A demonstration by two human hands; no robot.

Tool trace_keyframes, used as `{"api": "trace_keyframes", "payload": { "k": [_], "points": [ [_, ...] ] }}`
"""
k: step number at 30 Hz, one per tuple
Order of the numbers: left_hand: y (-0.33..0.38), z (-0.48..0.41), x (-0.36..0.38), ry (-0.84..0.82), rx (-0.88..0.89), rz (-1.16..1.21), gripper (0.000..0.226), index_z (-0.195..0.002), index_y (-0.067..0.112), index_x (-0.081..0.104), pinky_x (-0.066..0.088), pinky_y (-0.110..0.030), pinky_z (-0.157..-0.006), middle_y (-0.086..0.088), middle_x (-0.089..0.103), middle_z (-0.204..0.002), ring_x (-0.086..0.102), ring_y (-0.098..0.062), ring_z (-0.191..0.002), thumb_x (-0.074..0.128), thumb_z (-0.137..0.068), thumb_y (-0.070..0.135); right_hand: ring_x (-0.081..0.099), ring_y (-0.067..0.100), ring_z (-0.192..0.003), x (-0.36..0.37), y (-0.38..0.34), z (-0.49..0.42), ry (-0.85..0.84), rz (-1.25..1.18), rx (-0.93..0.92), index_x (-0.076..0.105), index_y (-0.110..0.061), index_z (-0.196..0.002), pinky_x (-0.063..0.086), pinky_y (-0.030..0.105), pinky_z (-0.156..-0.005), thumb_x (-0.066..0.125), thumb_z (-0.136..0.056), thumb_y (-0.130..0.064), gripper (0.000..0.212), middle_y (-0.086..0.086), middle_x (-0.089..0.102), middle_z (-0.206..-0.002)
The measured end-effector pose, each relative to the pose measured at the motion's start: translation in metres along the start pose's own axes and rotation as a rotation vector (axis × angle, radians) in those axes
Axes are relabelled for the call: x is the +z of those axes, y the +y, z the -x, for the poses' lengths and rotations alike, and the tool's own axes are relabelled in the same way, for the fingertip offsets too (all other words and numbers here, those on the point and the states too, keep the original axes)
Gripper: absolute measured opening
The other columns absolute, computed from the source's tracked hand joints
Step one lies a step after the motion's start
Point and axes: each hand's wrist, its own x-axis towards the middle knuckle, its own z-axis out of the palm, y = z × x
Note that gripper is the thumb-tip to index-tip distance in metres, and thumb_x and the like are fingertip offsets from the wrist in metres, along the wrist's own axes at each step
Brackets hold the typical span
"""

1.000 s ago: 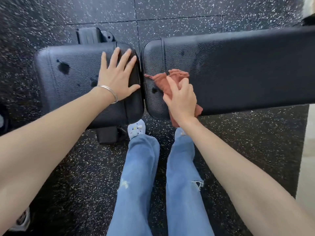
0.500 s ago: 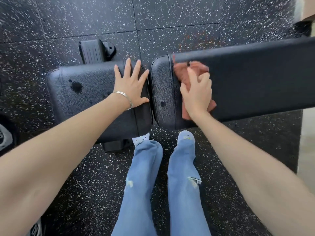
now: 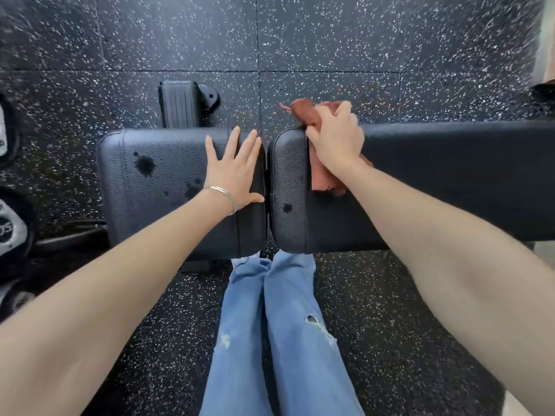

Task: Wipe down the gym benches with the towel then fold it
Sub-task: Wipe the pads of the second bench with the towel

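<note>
A black padded gym bench lies across the view in two parts: a short seat pad [image 3: 156,190] on the left and a long back pad [image 3: 450,175] on the right. My left hand [image 3: 232,169] rests flat on the seat pad's right end, fingers spread. My right hand [image 3: 338,139] grips a rust-red towel [image 3: 306,111] at the far edge of the back pad, near its left end. Part of the towel bunches past the pad's far edge and part trails under my wrist [image 3: 327,183]. Dark wet spots [image 3: 145,165] mark the seat pad.
The floor [image 3: 330,40] is black speckled rubber tiles. A black bench foot with a wheel [image 3: 184,105] stands behind the seat pad. Weight plates [image 3: 9,232] lie at the left edge. My legs in blue jeans [image 3: 270,325] stand against the bench's near side.
My right hand has pushed the towel across the back pad from its near side to its far edge. My left hand stays on the seat pad. The view has shifted downward.
</note>
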Motion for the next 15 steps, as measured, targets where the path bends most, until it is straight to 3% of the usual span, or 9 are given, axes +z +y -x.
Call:
{"api": "trace_keyframes", "payload": {
  "k": [4,11,15],
  "points": [
    [0.0,-0.001,0.001,-0.006,-0.01,0.016,0.118,-0.15,0.012,-0.006,0.011,-0.066,-0.11,0.0,-0.007,-0.159,-0.007,-0.028,-0.146,0.052,-0.071,0.077,0.052,0.038,-0.109,-0.013,0.019,-0.029,-0.136,0.061,-0.071,0.055,-0.026,-0.118,0.041,0.043,-0.087,0.048,-0.083,-0.051,0.044,0.014,0.047,-0.12],
    [0.004,-0.001,-0.003,-0.027,-0.032,0.016,0.119,-0.15,0.013,-0.008,0.012,-0.064,-0.111,0.001,-0.007,-0.159,-0.008,-0.027,-0.146,0.054,-0.07,0.076,0.052,0.042,-0.106,-0.034,0.12,-0.021,0.066,0.112,0.185,0.055,-0.018,-0.117,0.042,0.047,-0.087,0.047,-0.084,-0.049,0.046,0.019,0.045,-0.119],
    [-0.001,-0.007,-0.008,-0.067,-0.035,0.019,0.126,-0.15,0.014,-0.01,0.011,-0.064,-0.11,0.002,-0.008,-0.159,-0.01,-0.027,-0.146,0.057,-0.064,0.078,0.047,0.039,-0.11,-0.022,0.094,-0.016,0.141,0.032,0.314,0.054,-0.012,-0.118,0.042,0.047,-0.088,0.047,-0.087,-0.044,0.046,0.018,0.042,-0.125]
  ]
}}
